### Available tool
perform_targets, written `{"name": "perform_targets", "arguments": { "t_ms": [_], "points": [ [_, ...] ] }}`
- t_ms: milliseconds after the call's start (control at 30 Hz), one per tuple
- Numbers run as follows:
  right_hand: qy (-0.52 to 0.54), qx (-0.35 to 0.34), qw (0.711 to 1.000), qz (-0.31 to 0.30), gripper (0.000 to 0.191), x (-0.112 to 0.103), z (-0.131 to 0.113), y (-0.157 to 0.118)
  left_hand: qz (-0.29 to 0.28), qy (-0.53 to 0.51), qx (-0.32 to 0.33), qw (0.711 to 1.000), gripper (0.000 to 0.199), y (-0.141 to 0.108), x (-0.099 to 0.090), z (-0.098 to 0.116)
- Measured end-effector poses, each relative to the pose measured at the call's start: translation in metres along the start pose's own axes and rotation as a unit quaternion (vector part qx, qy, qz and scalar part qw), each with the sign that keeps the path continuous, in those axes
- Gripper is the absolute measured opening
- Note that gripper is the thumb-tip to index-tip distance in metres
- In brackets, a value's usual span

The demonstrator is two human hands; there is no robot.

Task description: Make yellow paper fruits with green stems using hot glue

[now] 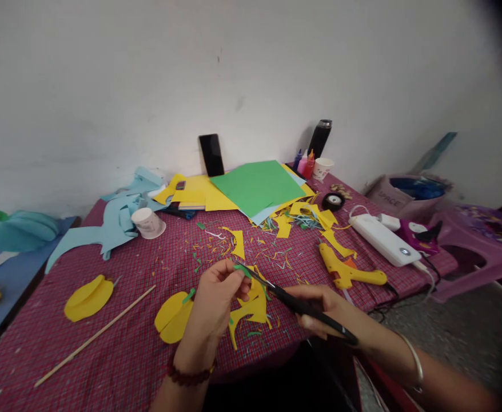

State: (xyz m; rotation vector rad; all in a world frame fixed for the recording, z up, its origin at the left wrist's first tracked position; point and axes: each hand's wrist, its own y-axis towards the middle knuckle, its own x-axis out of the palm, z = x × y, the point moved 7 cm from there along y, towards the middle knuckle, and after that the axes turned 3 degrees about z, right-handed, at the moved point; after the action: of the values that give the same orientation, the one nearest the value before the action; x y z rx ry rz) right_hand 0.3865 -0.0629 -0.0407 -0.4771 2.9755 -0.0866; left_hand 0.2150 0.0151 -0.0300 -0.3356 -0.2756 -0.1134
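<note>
My left hand (219,294) pinches a small piece of green paper (243,270) above the table's front part. In my right hand (319,309) are black scissors (298,303), their tips pointing left and meeting the green piece. Under the hands lie yellow paper scraps (253,309) and thin green and blue clippings. A yellow paper fruit shape (174,320) with a green tab lies beside my left wrist, which partly covers it. Another yellow shape (88,298) rests farther left, and a wooden stick (96,336) lies between the two.
Green sheets (262,186) are stacked at the back, near a leaning phone (211,154). A paper cup (148,222) stands left by blue scraps (118,220). To the right are a yellow glue gun (345,272), a white power strip (383,239), tape (333,201) and glue bottles (307,165).
</note>
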Motion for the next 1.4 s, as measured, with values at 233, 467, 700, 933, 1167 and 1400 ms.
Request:
{"name": "perform_targets", "arguments": {
  "t_ms": [233, 467, 700, 933, 1167, 1400],
  "points": [
    [0.013, 0.004, 1.0, -0.01, 0.051, -0.005, 0.005, -0.002, -0.031, 0.021, -0.018, 0.999, 0.018, 0.0, -0.001, -0.003],
    [0.005, 0.028, 0.999, -0.024, 0.053, -0.01, 0.012, -0.006, -0.058, 0.032, -0.054, 0.996, 0.019, 0.001, -0.001, -0.007],
    [0.015, 0.032, 0.999, -0.034, 0.055, -0.009, 0.014, -0.009, -0.078, 0.032, -0.057, 0.995, 0.017, 0.003, -0.001, -0.009],
    [0.017, 0.026, 0.999, -0.039, 0.051, -0.008, 0.011, -0.012, -0.093, 0.048, -0.049, 0.993, 0.018, 0.003, 0.0, -0.009],
    [0.022, 0.015, 0.999, -0.045, 0.045, -0.009, 0.01, -0.013, -0.103, 0.062, -0.051, 0.991, 0.019, 0.004, -0.001, -0.008],
    [0.045, 0.068, 0.995, -0.051, 0.053, -0.008, 0.023, -0.018, -0.11, 0.07, -0.051, 0.99, 0.019, 0.002, 0.0, -0.007]
  ]
}}
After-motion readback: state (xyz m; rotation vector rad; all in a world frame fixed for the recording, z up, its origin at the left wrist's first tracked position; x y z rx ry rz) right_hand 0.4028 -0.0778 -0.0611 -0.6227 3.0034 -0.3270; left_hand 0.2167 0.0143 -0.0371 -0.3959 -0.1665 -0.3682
